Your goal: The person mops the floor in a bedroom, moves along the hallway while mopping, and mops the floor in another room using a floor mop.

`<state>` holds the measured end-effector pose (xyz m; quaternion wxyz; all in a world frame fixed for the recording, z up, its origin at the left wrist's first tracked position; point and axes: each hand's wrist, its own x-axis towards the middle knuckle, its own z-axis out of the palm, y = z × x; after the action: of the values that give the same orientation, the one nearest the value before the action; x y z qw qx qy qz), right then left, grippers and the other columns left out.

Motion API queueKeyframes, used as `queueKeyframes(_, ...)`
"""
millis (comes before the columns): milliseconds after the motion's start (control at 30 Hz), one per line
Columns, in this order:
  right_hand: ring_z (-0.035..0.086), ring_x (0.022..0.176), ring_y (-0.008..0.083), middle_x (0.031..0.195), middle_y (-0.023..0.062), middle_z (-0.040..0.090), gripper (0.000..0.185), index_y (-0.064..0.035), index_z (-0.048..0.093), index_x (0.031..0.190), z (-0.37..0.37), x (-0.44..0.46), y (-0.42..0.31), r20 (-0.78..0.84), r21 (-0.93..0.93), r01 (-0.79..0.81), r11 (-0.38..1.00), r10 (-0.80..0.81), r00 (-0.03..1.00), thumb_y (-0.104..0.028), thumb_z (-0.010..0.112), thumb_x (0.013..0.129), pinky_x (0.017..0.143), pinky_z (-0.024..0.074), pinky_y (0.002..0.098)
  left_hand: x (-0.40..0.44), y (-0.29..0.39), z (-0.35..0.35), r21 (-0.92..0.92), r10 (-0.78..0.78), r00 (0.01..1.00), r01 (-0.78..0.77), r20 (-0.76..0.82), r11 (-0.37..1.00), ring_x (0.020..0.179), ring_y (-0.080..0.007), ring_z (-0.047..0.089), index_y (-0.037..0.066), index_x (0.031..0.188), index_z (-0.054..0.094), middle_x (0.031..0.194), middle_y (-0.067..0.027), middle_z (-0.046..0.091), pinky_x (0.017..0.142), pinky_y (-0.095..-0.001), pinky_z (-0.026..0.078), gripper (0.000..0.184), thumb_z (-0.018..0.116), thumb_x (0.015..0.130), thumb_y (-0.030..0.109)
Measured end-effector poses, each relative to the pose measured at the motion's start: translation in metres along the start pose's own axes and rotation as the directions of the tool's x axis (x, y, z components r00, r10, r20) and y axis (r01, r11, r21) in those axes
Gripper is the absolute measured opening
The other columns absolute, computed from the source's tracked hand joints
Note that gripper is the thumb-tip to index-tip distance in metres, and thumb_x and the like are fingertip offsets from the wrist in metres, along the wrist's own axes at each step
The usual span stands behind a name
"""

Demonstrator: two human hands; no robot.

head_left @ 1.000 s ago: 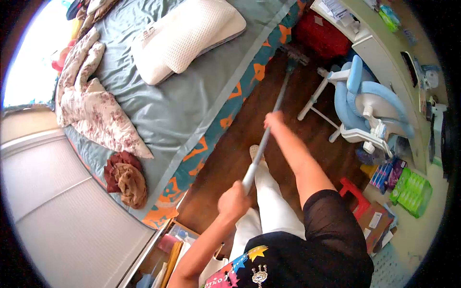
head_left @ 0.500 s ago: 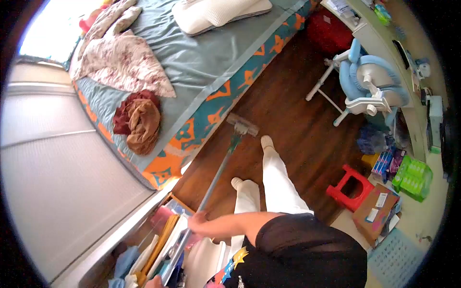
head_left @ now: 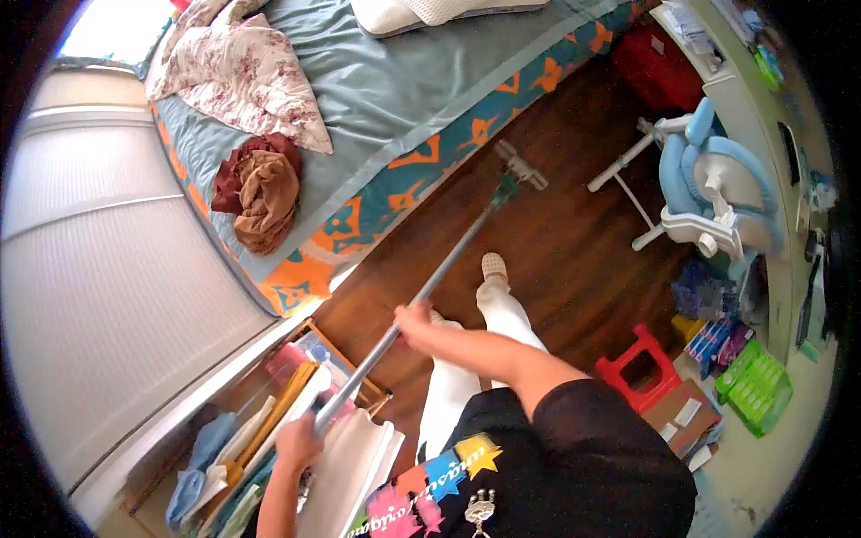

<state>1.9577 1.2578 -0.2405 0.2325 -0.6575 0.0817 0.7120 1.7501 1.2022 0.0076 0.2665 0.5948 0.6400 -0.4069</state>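
A long-handled floor mop (head_left: 457, 255) slants across the view, its flat head (head_left: 522, 166) on the dark floor beside the bed. My right hand (head_left: 414, 325) is closed around the middle of the grey pole. Near the pole's upper end, my left hand (head_left: 299, 439) is wrapped around it as well. Below the left hand, folded cloths and clothes (head_left: 242, 457) fill an open storage unit. My feet in light clogs (head_left: 493, 266) stand on the floor just right of the pole.
The bed (head_left: 386, 99) with an orange-patterned side runs along the left. A blue and white chair (head_left: 722, 179) stands on the right by a long desk. Closer in are a red stool (head_left: 641, 372), a cardboard box (head_left: 686, 417) and a green package (head_left: 755, 386).
The mop head has moved along the bedside, up and to the right. My right hand has moved up and right, and my left hand has come further into view on the pole.
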Motion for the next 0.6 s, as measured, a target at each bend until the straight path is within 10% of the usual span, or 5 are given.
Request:
queueKeyframes(200,0.054,0.047,0.0280,0.065,0.0122,0.049,0.011,-0.0015,0.042,0.083,-0.147,0.132,-0.116,-0.326,-0.012,0.316,0.949,-0.302,0.896,-0.006,0.050,0.077,0.037,0.0458,0.0407,0.072,0.176,-0.051,-0.161,0.262,0.960,-0.275,-0.095,0.948,0.077,-0.0369,0.061,0.006,0.087,0.055,0.080,-0.0201,0.062,0.067,-0.0462,0.048,0.022,0.059,0.071,0.021)
queueKeyframes(333,0.050,0.053,0.0229,0.066,0.0088,0.048,0.007,0.0001,0.047,0.079,-0.237,0.123,-0.212,-0.259,-0.021,0.396,0.918,-0.388,0.885,-0.003,0.052,0.074,0.049,0.0491,0.0392,0.085,0.271,-0.083,-0.350,0.367,0.924,-0.380,-0.106,0.856,0.072,-0.0365,0.062,0.003,0.086,0.055,0.077,-0.0189,0.063,0.063,-0.0454,0.050,0.015,0.054,0.072,0.008)
queueKeyframes(433,0.051,0.057,0.0167,0.067,0.0062,0.049,0.012,-0.0010,0.048,0.087,-0.238,0.099,-0.232,-0.347,-0.311,0.173,0.934,-0.281,0.895,-0.004,0.050,0.076,0.054,0.0488,0.0346,0.081,0.272,-0.070,-0.395,0.423,0.878,-0.479,-0.223,0.784,0.070,-0.0350,0.063,0.002,0.085,0.055,0.074,-0.0182,0.063,0.061,-0.0437,0.050,0.014,0.054,0.072,0.008)
queueKeyframes(600,0.053,0.061,0.0215,0.070,0.0077,0.049,0.006,-0.0064,0.046,0.084,-0.168,0.113,-0.137,-0.331,-0.202,0.213,0.956,-0.272,0.904,-0.008,0.048,0.079,0.053,0.0452,0.0393,0.053,0.181,-0.009,-0.414,0.294,0.923,-0.376,-0.250,0.829,0.070,-0.0327,0.063,0.005,0.090,0.054,0.076,-0.0141,0.064,0.060,-0.0442,0.050,0.019,0.058,0.072,0.010)
